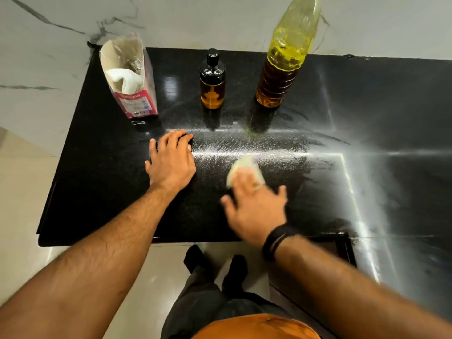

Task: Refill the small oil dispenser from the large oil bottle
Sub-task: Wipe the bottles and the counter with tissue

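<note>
The small oil dispenser (212, 80), a glass bottle with a black pump cap and amber oil inside, stands upright at the back of the black counter (102, 167). To its right stands the large plastic oil bottle (281, 79), partly full, its top cut off by the frame edge. My left hand (171, 162) rests flat on the counter in front of the dispenser, fingers spread; something dark may lie under the fingertips. My right hand (254, 209), blurred, presses a pale wad of tissue (244, 167) onto the counter with fairly straight fingers.
An opened tissue packet (129, 79) with a red label stands at the back left. Oily smears and streaks (264, 148) shine on the counter around the tissue. The counter's front edge runs just behind my wrists, and a marble wall rises behind the bottles.
</note>
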